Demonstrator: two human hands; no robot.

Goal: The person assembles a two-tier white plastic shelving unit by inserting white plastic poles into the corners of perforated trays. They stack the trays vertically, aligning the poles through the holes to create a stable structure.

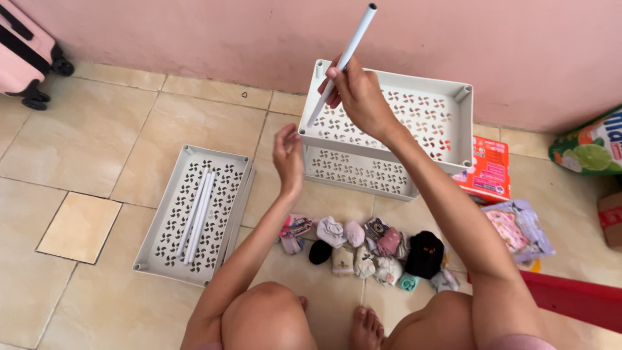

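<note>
My right hand point(357, 93) grips a long white plastic tube point(350, 47), held at a slant with its lower end at the near left corner of a white perforated shelf rack point(453, 107). The rack has two stacked trays standing on the tiled floor. My left hand point(288, 157) hovers open with fingers spread, just left of the rack's lower tray, holding nothing. To the left lies a separate flat perforated tray point(167, 249) with several white tubes point(198, 217) resting in it.
A row of small rolled socks point(363, 249) lies on the tiles in front of my knees. An orange box point(487, 172), a purple packet point(518, 230), a green bag point(591, 146) and a red object point(576, 301) sit at the right. A pink suitcase point(23, 45) stands top left by the pink wall.
</note>
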